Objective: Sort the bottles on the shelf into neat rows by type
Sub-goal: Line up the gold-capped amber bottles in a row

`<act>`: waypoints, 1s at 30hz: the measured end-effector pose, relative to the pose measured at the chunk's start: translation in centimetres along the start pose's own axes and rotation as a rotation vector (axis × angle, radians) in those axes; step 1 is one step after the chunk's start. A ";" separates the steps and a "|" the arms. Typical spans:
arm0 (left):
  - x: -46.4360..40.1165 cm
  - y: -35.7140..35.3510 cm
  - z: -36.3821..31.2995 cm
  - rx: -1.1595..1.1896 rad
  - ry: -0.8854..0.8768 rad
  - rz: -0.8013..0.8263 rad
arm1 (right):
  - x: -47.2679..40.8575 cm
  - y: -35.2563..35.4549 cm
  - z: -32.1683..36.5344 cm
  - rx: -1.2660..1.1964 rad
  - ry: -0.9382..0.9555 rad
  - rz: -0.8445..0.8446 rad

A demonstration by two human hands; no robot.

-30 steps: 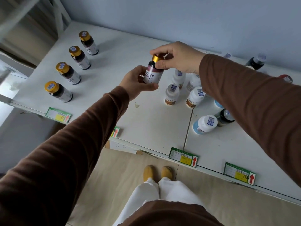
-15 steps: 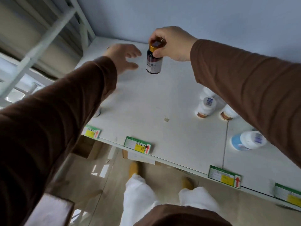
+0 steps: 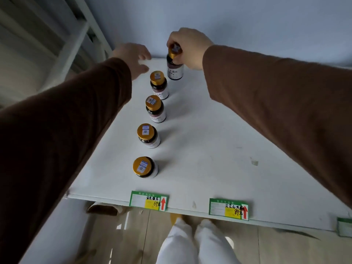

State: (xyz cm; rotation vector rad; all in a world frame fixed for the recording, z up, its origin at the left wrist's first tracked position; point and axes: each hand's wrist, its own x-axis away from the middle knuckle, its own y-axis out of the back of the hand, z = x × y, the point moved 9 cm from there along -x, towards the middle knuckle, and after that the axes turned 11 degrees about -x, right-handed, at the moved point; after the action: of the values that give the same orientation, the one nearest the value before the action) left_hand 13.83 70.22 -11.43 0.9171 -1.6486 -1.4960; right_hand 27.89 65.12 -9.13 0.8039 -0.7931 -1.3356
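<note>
Several dark bottles with gold caps stand in a line running front to back on the white shelf [image 3: 219, 149]: the nearest [image 3: 145, 167], then one [image 3: 148, 135], another [image 3: 155, 109] and one further back [image 3: 159, 85]. At the far end of that line, near the wall, my right hand [image 3: 187, 47] grips the gold cap of a same-type bottle [image 3: 175, 70], which stands upright at the shelf surface. My left hand [image 3: 132, 59] hovers open to the left of it, fingers spread, holding nothing.
Green and yellow price tags [image 3: 148, 201] [image 3: 228, 209] hang on the shelf's front edge. A white shelf frame [image 3: 76, 40] rises at the left. The blue wall [image 3: 247, 21] closes the back. My white trousers [image 3: 190, 242] and the wooden floor show below.
My view swung left, bringing the gold-cap row into sight and losing the white bottles. My right hand carried the bottle to the back end of the row; my left hand stays open.
</note>
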 end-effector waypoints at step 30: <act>-3.8 -4.1 2.3 -0.065 0.023 0.016 | -3.9 -4.1 -0.5 0.054 0.031 -0.025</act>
State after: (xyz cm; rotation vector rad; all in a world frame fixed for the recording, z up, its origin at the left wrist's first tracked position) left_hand 13.84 74.39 -15.86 0.8804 -1.5782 -1.5136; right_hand 25.99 68.80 -13.06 0.8775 -0.7999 -1.3256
